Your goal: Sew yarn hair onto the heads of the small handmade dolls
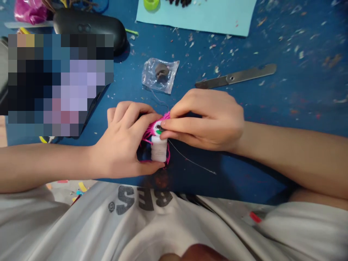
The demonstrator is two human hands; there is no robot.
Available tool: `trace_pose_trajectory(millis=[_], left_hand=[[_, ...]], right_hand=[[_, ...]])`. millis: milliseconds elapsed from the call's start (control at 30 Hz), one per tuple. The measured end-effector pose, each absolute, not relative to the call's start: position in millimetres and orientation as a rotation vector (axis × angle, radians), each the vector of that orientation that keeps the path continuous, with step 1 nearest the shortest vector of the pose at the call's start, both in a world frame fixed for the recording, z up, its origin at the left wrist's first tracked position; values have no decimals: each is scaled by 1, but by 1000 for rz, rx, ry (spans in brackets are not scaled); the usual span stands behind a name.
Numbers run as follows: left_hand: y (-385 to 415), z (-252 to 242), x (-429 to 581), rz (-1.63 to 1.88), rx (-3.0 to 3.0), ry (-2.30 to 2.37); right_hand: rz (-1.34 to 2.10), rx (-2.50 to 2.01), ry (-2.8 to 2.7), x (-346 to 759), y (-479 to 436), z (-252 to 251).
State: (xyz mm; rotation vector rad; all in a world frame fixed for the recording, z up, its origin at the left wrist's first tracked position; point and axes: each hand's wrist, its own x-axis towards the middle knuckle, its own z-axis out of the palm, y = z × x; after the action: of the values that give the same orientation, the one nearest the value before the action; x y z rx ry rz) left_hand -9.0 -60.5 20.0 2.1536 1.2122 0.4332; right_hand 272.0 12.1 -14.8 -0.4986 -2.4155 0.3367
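My left hand (pixel 127 141) is wrapped around a small white doll-like figure (pixel 159 149) with bright pink yarn hair (pixel 152 128), holding it just above the blue table. My right hand (pixel 206 117) pinches with thumb and fingers at the figure's top, where a small dark piece and a green bit show at the fingertips. A thin thread (pixel 190 159) trails from the figure to the right across the table. What the right fingertips pinch is too small to name.
A small clear plastic bag (pixel 160 74) with dark pieces lies behind the hands. A metal blade (pixel 236 76) lies to the right, a black case (pixel 89 27) at the back left, light blue paper (pixel 201 16) at the back. Paper scraps litter the blue table (pixel 285 108).
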Motion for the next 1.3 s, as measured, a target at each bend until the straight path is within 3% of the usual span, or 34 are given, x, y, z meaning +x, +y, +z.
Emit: trace_pose_trajectory(millis=[200, 533, 967, 1300], left_hand=[[-54, 24, -7, 403, 2135, 1194], [-52, -10, -7, 906, 1524, 714], [-51, 5, -7, 914, 1457, 926], [-43, 13, -5, 843, 1374, 918]], right_hand=[[283, -361, -2390, 272, 13, -17], [697, -500, -1906, 247, 7, -26], [916, -560, -1994, 251, 9, -30], [799, -481, -2052, 252, 6, -26]])
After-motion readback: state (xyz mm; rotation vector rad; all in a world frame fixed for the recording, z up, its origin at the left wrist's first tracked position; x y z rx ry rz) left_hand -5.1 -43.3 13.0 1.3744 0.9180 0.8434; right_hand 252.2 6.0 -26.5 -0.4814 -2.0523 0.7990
